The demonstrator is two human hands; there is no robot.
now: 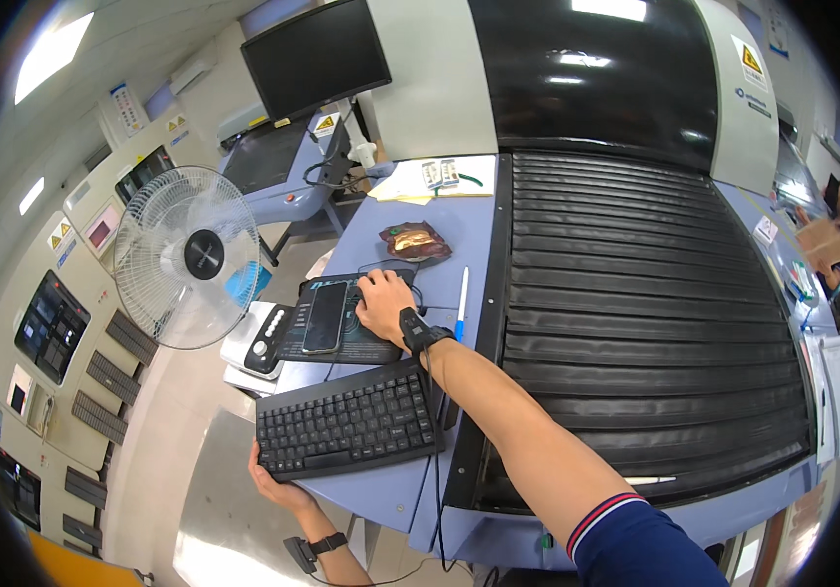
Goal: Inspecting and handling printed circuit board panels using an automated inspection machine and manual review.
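My left hand [281, 486] grips the lower left corner of a black keyboard [341, 423], thumb along its edge and the other fingers partly hidden. The keyboard lies at a slant over the near end of a blue-grey ledge. Farther away, my right hand [386, 307] rests on a dark patterned mouse pad [366, 344], fingers curled over what appears to be a computer mouse, almost wholly covered by the hand. Just left of these fingers a smartphone [325, 318] with a dark screen lies on the pad. Each wrist wears a black strap with a small device.
Beyond the pad lie a crumpled dark red packet [415, 242] and some papers [410, 183]. A white pen [463, 301] lies right of my wrist. A ribbed black conveyor [635, 313] fills the right. At left stands a fan [188, 256]; a monitor [316, 57] is behind.
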